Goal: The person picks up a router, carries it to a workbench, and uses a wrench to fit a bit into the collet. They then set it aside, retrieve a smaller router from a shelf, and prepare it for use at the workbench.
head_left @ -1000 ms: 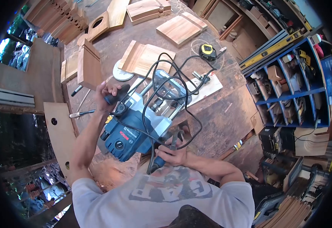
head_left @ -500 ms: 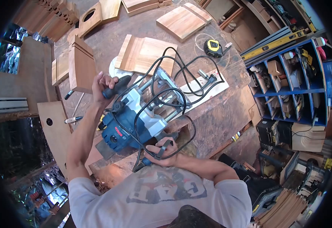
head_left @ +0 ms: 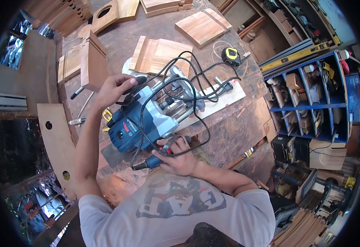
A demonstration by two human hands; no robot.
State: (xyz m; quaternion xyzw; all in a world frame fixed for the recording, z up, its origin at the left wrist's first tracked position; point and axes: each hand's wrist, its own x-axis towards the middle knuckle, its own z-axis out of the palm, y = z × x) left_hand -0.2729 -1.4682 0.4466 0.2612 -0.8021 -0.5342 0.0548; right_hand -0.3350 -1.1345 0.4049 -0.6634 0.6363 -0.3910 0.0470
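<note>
A blue plunge router [head_left: 140,123] lies tilted over the workbench [head_left: 237,127], its black power cord [head_left: 192,78] looped over it. My left hand [head_left: 113,88] rests on the router's far black handle, fingers loosening over it. My right hand [head_left: 178,154] grips the near handle together with a loop of the cord. The cord's plug [head_left: 225,85] lies on a pale board [head_left: 223,99] behind the router.
Wooden panels [head_left: 159,53] and blocks [head_left: 92,61] lie on the bench beyond the router, with a yellow tape measure [head_left: 231,55] to the right. Pens [head_left: 79,120] lie at the left. Blue shelving [head_left: 315,99] with tools stands at the right.
The router has come down and toward me, turning a little. My left hand has shifted from a tight grip to lying over the handle. My right hand stays on the near handle.
</note>
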